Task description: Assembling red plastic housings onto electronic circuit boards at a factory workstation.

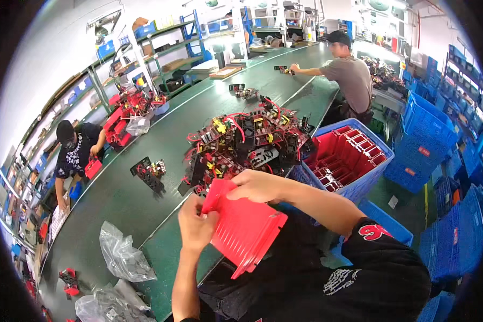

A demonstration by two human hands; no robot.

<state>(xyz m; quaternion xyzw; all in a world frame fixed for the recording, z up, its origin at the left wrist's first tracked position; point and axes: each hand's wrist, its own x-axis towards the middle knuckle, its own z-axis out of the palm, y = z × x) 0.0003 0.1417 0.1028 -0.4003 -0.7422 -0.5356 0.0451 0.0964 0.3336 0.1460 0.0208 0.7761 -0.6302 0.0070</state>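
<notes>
Between my hands is a red ribbed housing [247,228], tilted in front of my body near the table's edge. My left hand [196,222] is closed around its left rim, fingers curled. From above, my right hand [255,187] grips the housing's upper end; some of its fingers are hidden behind the red wall. Just beyond lies a big heap of circuit board assemblies [247,139] with red wires, yellow parts and black panels. One loose circuit board assembly [149,173] lies left of the heap.
A blue crate [354,185] of red housings stands at my right. Clear plastic bags [124,253] lie on the green table [112,201] at left. One co-worker [351,78] reaches over the far right side; another co-worker [78,150] handles a red part at left. Blue crates [421,145] stack further right.
</notes>
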